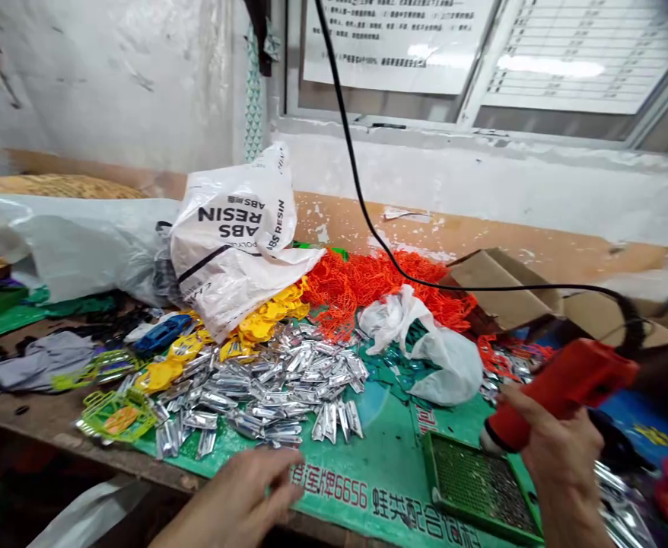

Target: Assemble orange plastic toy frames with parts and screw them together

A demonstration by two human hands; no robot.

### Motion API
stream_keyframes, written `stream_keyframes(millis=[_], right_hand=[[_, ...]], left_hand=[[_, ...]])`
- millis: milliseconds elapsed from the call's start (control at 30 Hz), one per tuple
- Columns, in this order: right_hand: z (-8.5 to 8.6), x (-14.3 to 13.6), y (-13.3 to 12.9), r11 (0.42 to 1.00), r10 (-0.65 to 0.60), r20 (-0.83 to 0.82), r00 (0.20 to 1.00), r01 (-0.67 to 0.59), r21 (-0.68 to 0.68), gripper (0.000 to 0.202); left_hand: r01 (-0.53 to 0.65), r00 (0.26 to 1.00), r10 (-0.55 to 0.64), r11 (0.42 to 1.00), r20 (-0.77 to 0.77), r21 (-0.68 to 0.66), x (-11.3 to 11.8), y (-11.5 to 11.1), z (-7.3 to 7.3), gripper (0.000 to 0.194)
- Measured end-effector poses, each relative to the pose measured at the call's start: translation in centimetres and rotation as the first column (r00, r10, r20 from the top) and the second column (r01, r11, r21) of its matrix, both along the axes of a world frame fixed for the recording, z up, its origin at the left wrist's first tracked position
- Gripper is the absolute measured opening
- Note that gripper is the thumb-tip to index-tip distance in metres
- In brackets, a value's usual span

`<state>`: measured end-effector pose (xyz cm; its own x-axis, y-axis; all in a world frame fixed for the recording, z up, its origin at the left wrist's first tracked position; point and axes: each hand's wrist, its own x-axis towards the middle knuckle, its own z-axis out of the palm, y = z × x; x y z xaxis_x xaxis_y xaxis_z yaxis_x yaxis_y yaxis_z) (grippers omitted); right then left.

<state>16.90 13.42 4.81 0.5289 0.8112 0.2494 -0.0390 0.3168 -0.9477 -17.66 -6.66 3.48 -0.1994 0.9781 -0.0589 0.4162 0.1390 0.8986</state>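
A red corded electric screwdriver (562, 392) is gripped in my right hand (562, 449), its nose angled down to the left. Just under that nose lies a green tray (434, 468) holding many small screws (508, 498). My left hand (248, 487) is over the front edge of the table, slightly blurred, thumb and fingers apart with nothing seen between them. Closest to it is a spread of shiny silver plastic parts (265, 380). A short row of silver pieces (338, 420) lies apart, to the right of that heap.
Orange-red netted pieces (362, 285) are heaped at the back, beside a white resin bag (236, 228) and yellow parts (265, 320). A clear plastic bag (448, 361) lies mid-table. The black cable (362, 190) hangs across the view. Cardboard (499, 285) stands back right.
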Motion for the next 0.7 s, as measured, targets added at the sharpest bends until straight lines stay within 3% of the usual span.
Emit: stream_keyframes(millis=[67,100,200,300,400,500,567,633,667,700], right_hand=[[-0.3,0.4,0.2,1.000,0.000,0.043,0.999,0.001,-0.024,0.048],[-0.4,0.5,0.3,0.999,-0.003,0.061,0.998,0.005,-0.032,0.050],[-0.1,1.1,0.6,0.997,-0.035,0.137,0.990,0.044,-0.059,0.052],[0.8,1.8,0.6,0.990,-0.070,0.278,0.958,0.102,-0.102,0.055],[1.5,1.9,-0.4,0.977,-0.159,0.451,0.878,0.205,-0.055,0.064],[1.4,1.0,-1.9,0.894,-0.448,0.595,0.667,0.326,0.308,0.079],[0.8,-0.2,-2.4,0.808,-0.573,0.620,0.537,0.243,0.537,0.079],[-0.1,-1.8,-1.9,0.870,-0.430,0.764,0.480,-0.005,0.493,0.060],[-0.7,-2.8,-1.3,0.919,-0.266,0.862,0.431,-0.156,0.362,0.047],[-1.3,-3.8,-0.4,0.945,-0.029,0.947,0.321,-0.299,0.131,0.037]], left_hand=[[0.169,0.934,-0.149,0.985,-0.325,0.034,0.6,6.0,1.9,0.021],[0.141,0.857,-0.124,0.990,-0.501,-0.005,0.8,9.1,2.4,0.021],[0.069,0.776,-0.061,0.998,-0.627,-0.012,1.4,17.9,2.3,0.016],[0.008,0.723,-0.012,1.000,-0.690,-0.008,2.1,23.7,0.9,0.034],[-0.029,0.695,0.026,1.000,-0.719,0.009,2.7,26.1,-0.5,0.036],[-0.063,0.703,0.075,0.997,-0.707,0.044,3.0,26.7,-1.2,0.036],[-0.089,0.732,0.117,0.993,-0.672,0.076,3.0,26.5,-1.0,0.037],[-0.111,0.779,0.150,0.989,-0.609,0.103,2.9,26.1,-0.3,0.036],[-0.119,0.808,0.162,0.986,-0.566,0.113,2.8,25.7,0.1,0.036],[-0.126,0.840,0.172,0.984,-0.514,0.123,2.7,25.2,0.6,0.035]])
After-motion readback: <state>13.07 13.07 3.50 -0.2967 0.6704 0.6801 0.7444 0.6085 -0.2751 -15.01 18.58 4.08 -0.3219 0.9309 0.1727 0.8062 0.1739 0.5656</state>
